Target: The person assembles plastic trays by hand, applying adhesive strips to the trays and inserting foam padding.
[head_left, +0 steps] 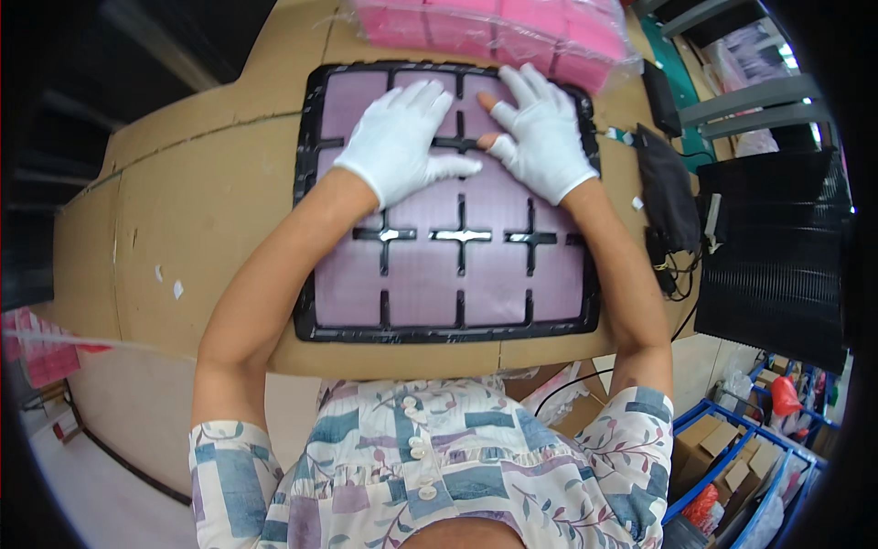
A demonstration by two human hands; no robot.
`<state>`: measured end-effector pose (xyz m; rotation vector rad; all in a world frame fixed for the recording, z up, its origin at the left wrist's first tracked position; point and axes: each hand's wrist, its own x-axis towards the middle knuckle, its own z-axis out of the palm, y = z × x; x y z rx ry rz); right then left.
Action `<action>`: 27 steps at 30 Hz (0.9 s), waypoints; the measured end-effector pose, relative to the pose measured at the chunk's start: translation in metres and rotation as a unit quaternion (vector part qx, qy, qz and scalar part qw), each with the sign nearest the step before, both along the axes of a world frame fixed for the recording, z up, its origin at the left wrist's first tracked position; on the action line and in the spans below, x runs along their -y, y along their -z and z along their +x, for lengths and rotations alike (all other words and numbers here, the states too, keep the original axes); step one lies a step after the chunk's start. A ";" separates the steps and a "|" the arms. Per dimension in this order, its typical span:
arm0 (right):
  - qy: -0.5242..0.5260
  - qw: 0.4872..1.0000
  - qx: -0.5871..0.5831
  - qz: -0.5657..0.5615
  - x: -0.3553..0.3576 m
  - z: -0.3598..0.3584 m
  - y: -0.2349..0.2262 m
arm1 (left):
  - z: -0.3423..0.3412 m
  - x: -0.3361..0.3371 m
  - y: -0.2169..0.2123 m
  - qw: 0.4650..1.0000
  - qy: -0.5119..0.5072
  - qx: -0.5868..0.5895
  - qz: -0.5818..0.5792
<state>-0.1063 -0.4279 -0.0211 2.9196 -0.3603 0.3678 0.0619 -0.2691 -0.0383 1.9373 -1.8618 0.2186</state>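
A black plastic tray (430,336) with cross-shaped dividers lies flat on the cardboard-covered table in front of me. Pale purple flat pieces (421,297) fill its compartments. My left hand (395,142), in a white glove, rests on the pieces in the far left part of the tray, fingers stretched and thumb out to the right. Over the far right part lies my right hand (540,137), also white-gloved, with two bare fingertips poking out of the glove. Its fingers are extended and spread. Neither hand grips anything, and together they cover some compartments.
Beyond the tray sits a plastic-wrapped stack of pink blocks (494,32). To the right are a black pouch (666,188) with cables and a stack of black ribbed trays (773,256). Paper scraps (177,289) dot the brown tabletop (210,210). Blue shelving (713,412) holds boxes at lower right.
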 end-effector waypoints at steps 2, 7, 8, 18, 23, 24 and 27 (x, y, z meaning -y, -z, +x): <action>-0.013 1.000 0.011 0.016 0.012 0.001 -0.001 | 0.006 0.001 -0.004 0.999 0.021 -0.019 -0.016; -0.006 0.998 0.063 -0.013 0.028 -0.014 0.015 | 0.013 -0.010 -0.024 0.994 0.003 -0.010 0.111; -0.008 0.998 0.066 -0.019 0.024 -0.012 0.011 | 0.014 -0.016 -0.027 0.995 0.003 0.004 0.097; -0.184 0.969 -0.047 0.158 -0.128 -0.110 -0.043 | -0.053 -0.207 -0.041 0.986 0.029 -0.046 0.155; -0.055 0.987 0.010 0.149 -0.155 -0.179 -0.022 | -0.068 -0.221 -0.032 0.989 -0.033 -0.043 0.136; -0.046 0.989 0.015 0.142 -0.155 -0.188 -0.019 | -0.070 -0.219 -0.031 0.990 -0.025 -0.039 0.130; 0.045 0.993 -0.010 0.111 -0.160 -0.208 -0.020 | -0.079 -0.206 -0.040 0.992 -0.036 -0.002 0.122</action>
